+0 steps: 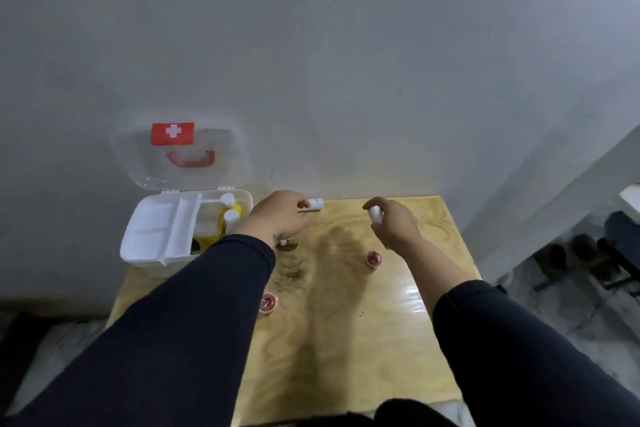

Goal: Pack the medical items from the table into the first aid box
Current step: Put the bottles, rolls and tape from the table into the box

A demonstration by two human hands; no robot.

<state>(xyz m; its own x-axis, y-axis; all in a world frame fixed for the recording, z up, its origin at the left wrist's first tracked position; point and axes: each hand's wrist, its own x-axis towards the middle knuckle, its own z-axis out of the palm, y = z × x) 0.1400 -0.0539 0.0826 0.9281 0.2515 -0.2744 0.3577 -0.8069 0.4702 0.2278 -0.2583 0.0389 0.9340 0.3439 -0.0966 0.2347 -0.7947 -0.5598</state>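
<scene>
A pale wooden table (346,340) stands against a grey wall, with the open first aid box (166,236) at its far left corner, lid up and bottles inside. The left hand (280,215) grips a small white tube (316,204) just right of the box; the right hand (394,224) holds a small white bottle (375,213) above the far table. Two small red items (373,258) lie nearer.

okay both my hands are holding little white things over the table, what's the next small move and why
Probably swing the left hand leftward and drop its small white tube into the open first aid box. That hand is right beside the box, whose lid is up, with bottles already standing in the right compartment. The right hand with its white bottle is farther away and can follow.
</scene>
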